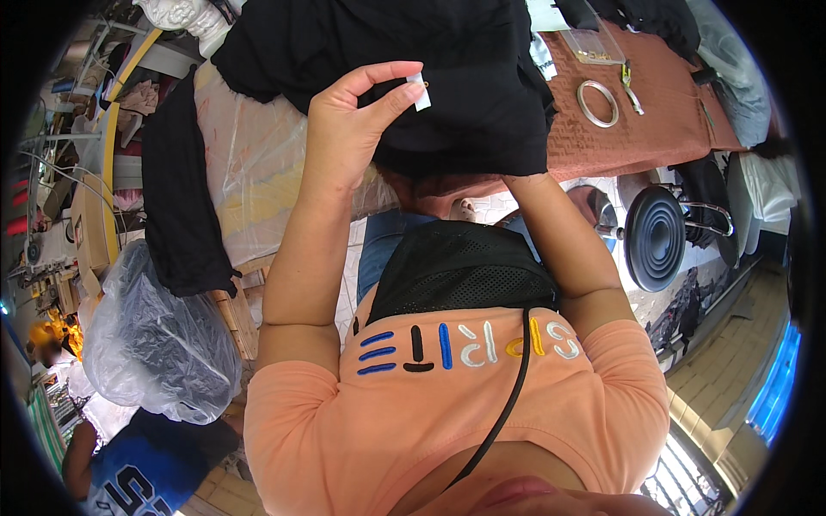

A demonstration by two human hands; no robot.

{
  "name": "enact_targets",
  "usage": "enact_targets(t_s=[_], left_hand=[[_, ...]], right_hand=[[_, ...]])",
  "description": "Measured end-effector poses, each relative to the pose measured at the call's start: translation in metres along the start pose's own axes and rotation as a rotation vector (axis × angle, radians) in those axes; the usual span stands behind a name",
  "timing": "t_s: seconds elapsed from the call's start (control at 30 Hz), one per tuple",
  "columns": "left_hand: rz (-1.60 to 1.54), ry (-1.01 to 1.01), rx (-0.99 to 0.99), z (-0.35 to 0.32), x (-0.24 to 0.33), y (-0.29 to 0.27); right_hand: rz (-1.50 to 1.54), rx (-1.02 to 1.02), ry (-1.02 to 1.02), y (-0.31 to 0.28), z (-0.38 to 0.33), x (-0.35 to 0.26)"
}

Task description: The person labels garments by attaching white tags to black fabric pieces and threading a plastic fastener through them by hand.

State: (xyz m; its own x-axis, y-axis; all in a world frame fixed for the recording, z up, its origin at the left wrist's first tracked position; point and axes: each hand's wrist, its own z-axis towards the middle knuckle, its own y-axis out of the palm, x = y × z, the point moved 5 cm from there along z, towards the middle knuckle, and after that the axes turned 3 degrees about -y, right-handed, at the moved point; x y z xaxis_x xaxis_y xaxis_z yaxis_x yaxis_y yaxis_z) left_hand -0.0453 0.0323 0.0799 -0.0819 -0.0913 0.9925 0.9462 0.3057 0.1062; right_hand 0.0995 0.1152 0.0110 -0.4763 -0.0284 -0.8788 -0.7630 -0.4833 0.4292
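My left hand (348, 125) is raised over the table and pinches a small white tag (419, 90) between thumb and forefinger. The tag hangs just in front of a black garment (447, 77) heaped on the table. My right forearm reaches up under that garment, and my right hand is hidden beneath the black cloth. A black mesh pouch (460, 271) lies against my chest over an orange shirt.
A rust-brown cloth (662, 112) covers the table at right, bearing a metal ring (597, 103), a small tool (631, 86) and a clear packet (594, 45). Clear plastic sheeting (249, 163) and another black cloth (176, 198) lie left. A filled plastic bag (155, 344), a black stool (656, 236) and another person (129, 473) are nearby.
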Motion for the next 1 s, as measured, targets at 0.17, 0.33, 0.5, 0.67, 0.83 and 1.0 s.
enact_targets(t_s=[0.17, 0.33, 0.5, 0.67, 0.83, 1.0], left_hand=[[-0.008, -0.008, -0.016, 0.0002, -0.0013, -0.0001], [-0.009, 0.017, -0.019, -0.0005, -0.0023, -0.0011], [0.004, 0.003, -0.003, -0.0003, -0.0018, -0.0006], [0.012, -0.026, -0.012, -0.0006, -0.0027, -0.0017], [0.010, 0.000, -0.023, 0.0005, -0.0016, -0.0020], [0.018, -0.018, -0.023, 0.0004, -0.0014, -0.0010]], right_hand=[[-0.002, -0.001, -0.002, -0.0005, 0.0000, -0.0005], [0.000, -0.002, 0.000, 0.0003, -0.0009, 0.0006], [-0.001, 0.004, -0.001, -0.0001, -0.0010, 0.0011], [0.003, 0.004, 0.001, -0.0006, -0.0018, 0.0016], [-0.003, 0.003, 0.001, -0.0015, -0.0034, 0.0005], [-0.005, 0.005, 0.003, -0.0023, -0.0049, -0.0002]])
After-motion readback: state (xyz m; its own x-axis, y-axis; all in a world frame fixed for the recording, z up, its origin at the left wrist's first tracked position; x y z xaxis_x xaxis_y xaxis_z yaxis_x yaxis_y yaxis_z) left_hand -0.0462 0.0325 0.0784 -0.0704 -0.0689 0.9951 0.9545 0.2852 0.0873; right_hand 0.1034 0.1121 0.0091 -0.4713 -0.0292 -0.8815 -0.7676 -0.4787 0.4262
